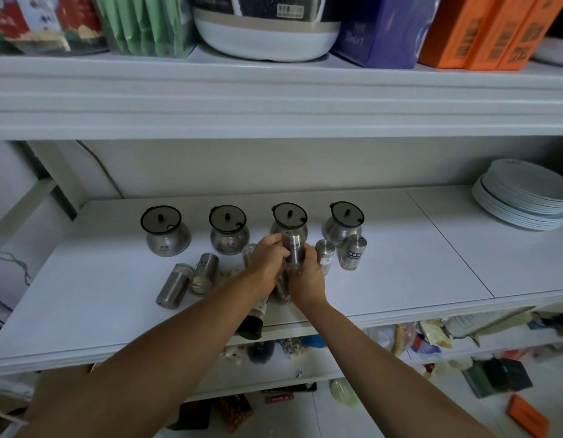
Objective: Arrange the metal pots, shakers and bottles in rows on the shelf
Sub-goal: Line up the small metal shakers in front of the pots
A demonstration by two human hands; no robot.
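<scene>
The steel shaker [293, 250] sits between both hands above the middle of the shelf [400, 248], just in front of the third pot. The left hand [269, 257] closes on its left side, fingers [275, 240] curled round the upper part; the right hand [307, 276] grips from below and the right, fingers wrapped on the lower body. Both sets of fingers are pressed onto the shaker, which stands roughly upright, tilted slightly.

It is a plain brushed-metal cylinder with a wider cap section on top; its lower part is hidden by the hands.

Behind it, four round-bellied metal pots with dark lids and small knobs stand in a row: first pot [164, 230], second pot [228, 229], third pot [289, 218], fourth pot [345, 222]. What is inside them cannot be seen.

To the right two small shakers stand upright, one [325, 252] just beside the right hand, the other [352, 252] with a dark label. To the left two more shakers [187, 279] lie tipped over, side by side. A dark bottle [253, 320] lies under the left forearm, its end over the shelf's front edge. A stack of pale plates [523, 194] sits at the far right.
</scene>
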